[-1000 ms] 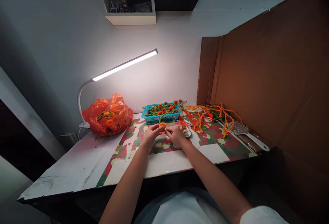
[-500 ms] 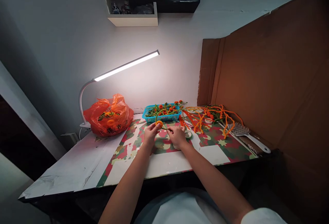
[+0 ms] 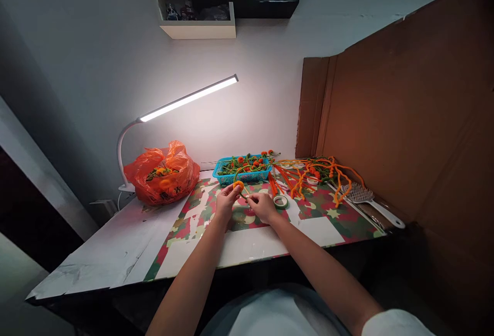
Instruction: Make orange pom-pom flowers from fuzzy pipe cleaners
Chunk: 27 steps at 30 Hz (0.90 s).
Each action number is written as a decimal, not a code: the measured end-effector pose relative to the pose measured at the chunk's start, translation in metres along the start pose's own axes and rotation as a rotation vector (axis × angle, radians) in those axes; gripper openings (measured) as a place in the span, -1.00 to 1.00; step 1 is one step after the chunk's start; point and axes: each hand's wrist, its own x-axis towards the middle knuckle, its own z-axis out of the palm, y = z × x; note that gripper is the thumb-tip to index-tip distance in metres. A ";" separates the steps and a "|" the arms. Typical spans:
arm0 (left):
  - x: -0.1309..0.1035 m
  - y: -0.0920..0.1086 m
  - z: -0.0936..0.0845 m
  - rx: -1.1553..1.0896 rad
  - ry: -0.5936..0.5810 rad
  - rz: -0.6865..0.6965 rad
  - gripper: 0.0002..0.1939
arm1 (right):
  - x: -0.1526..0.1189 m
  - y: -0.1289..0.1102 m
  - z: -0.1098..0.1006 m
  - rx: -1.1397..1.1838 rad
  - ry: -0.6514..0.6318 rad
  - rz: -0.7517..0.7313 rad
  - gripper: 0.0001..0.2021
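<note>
My left hand [image 3: 227, 199] is closed in a pinch on an orange fuzzy flower [image 3: 238, 186], held above the table in front of the blue basket. From the flower a green stem curves upward. My right hand [image 3: 262, 207] pinches a thin green strand [image 3: 245, 196] that runs toward the flower; whether it is stem or tape I cannot tell. Just right of that hand a roll of green tape [image 3: 281, 201] lies flat on the table.
The blue basket [image 3: 243, 177] holds orange flowers with green stems. An orange plastic bag [image 3: 164, 184] of flowers stands left, by the lit lamp [image 3: 189, 100]. Orange fuzzy strips [image 3: 299, 189] and a white brush [image 3: 370, 199] lie right, beside a cardboard panel [image 3: 393, 115].
My right hand has shifted slightly left toward the flower, its fingers drawn closer together. More of the tape roll shows now. My left hand stays on the flower.
</note>
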 end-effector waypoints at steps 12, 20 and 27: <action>0.000 -0.009 0.003 0.044 -0.065 -0.020 -0.51 | 0.002 0.006 0.010 0.122 -0.076 -0.038 -0.68; -0.001 -0.007 0.005 0.043 -0.097 -0.058 -0.50 | 0.004 0.010 0.015 0.248 -0.062 -0.018 -0.69; -0.004 -0.008 0.005 0.127 -0.169 -0.052 -0.49 | 0.007 0.014 0.018 0.309 -0.018 0.065 -0.69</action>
